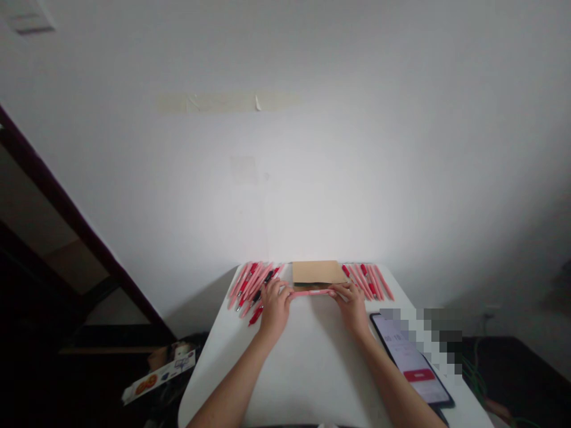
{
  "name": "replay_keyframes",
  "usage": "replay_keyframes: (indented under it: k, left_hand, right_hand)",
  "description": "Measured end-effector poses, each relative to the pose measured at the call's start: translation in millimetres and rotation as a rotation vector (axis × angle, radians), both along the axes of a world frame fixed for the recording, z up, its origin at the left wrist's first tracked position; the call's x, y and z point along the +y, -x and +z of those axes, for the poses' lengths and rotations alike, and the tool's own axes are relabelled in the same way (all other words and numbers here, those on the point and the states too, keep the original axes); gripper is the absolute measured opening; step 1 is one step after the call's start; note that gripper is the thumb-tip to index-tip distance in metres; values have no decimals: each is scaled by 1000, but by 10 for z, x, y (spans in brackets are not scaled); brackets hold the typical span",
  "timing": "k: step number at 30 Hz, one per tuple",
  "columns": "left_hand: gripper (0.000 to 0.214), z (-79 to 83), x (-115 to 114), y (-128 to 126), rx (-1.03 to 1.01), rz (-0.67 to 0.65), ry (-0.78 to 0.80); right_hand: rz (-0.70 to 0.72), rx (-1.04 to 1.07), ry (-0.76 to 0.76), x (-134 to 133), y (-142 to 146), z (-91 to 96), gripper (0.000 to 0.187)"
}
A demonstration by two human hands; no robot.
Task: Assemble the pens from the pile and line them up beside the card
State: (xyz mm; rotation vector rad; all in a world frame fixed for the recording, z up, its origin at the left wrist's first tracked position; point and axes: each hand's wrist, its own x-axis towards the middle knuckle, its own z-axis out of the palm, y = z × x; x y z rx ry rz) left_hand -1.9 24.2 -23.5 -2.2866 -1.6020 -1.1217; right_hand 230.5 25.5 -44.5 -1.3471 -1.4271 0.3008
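My left hand [274, 306] and my right hand [352, 304] hold the two ends of one pink pen [311, 292], which lies level just above the white table [307, 362]. Both hands have their fingers closed on it. A flat brown cardboard box [317, 272] sits right behind the pen at the table's far edge. Several pink and red pens [252, 286] lie in a loose heap left of the box, beside my left hand. Another row of several pink pens [369, 280] lies to the right of the box.
A phone [413, 361] with a lit screen lies on the table beside my right forearm. A white wall rises behind the table. A printed package [158, 376] lies on the dark floor at the lower left.
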Motion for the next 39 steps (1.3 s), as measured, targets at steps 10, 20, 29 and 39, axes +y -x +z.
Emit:
replay_keyframes:
  k: [10, 20, 29, 39]
  left_hand:
    - [16, -18, 5, 12, -2, -11, 11]
    - [10, -33, 19, 5, 1, -8, -24]
    - [16, -33, 20, 21, -1, -19, 17]
    - [12, -10, 6, 7, 1, 0, 23]
  right_hand:
    - [-20, -23, -14, 1, -3, -19, 37]
    - [-23, -35, -22, 10, -2, -24, 38]
    - [-37, -27, -11, 8, -6, -11, 38]
    - [-28, -60, -8, 4, 3, 4, 39]
